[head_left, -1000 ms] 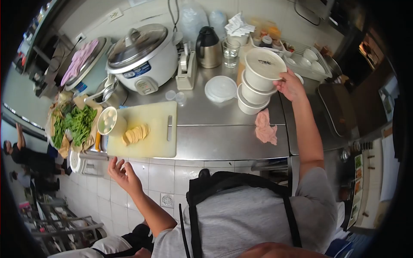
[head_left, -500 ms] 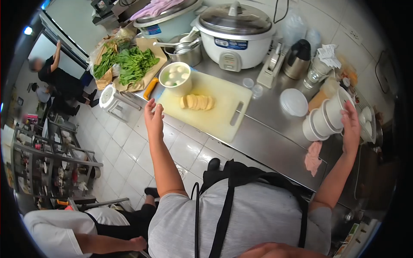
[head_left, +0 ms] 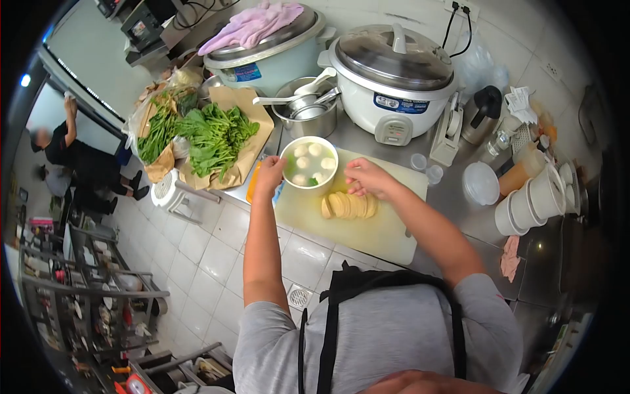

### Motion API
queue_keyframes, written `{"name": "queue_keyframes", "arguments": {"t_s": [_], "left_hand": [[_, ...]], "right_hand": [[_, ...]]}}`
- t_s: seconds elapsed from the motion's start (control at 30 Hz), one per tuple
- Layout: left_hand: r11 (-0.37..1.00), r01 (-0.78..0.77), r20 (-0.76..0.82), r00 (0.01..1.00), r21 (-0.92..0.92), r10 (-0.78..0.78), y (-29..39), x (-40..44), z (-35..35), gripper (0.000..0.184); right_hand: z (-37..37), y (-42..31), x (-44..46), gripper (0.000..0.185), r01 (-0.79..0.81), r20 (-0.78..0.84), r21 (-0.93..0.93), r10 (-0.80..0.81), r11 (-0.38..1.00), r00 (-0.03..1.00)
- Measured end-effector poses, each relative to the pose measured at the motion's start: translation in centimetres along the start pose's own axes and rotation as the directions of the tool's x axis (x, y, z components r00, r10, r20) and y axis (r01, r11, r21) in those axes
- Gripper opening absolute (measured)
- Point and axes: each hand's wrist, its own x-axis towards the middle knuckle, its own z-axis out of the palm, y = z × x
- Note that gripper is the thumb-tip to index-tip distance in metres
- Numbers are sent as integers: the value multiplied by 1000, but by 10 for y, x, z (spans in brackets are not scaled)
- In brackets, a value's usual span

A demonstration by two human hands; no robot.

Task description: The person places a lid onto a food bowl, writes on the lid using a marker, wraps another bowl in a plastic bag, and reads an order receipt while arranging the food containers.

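The white bowl [head_left: 312, 140] of pale balls [head_left: 302, 162] in liquid sits upright between my two hands. My left hand [head_left: 270, 175] is at its near-left rim, fingers curled; I cannot tell whether they pinch it. My right hand [head_left: 366, 177] hovers just beside its opposite side, fingers bunched, whether around anything I cannot tell. Yellow slices [head_left: 350, 205] lie just nearer me than that hand, on the cutting board [head_left: 387, 230]. Leafy greens [head_left: 213, 138] lie left of my left hand.
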Motion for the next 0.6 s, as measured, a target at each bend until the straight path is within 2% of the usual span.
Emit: {"name": "queue_keyframes", "arguments": {"t_s": [0.03, 0.07, 0.1, 0.37, 0.47, 0.6], "left_hand": [[1000, -30, 33, 999, 6, 30, -4, 6, 1, 21], [995, -92, -34, 995, 32, 93, -9, 10, 6, 16], [994, -108, -37, 993, 33, 109, -10, 11, 6, 15], [962, -271, -54, 961, 36, 273, 9, 5, 20, 10], [944, -327, -53, 944, -36, 325, 34, -6, 33, 10], [961, -243, 57, 966, -135, 253, 70, -35, 66, 10]], "right_hand": [[10, -1, 10, 34, -25, -4, 7, 25, 1000, 1000], [18, -3, 18, 30, -51, -8, 14, 51, 999, 999], [23, -3, 25, 26, -76, -11, 21, 76, 997, 997], [21, -9, 26, 16, -10, -43, 129, 16, 992, 999], [5, -20, 1, 15, 56, -59, 171, -47, 984, 997], [-31, -22, -40, 15, 135, -106, 189, -116, 973, 988]]}}
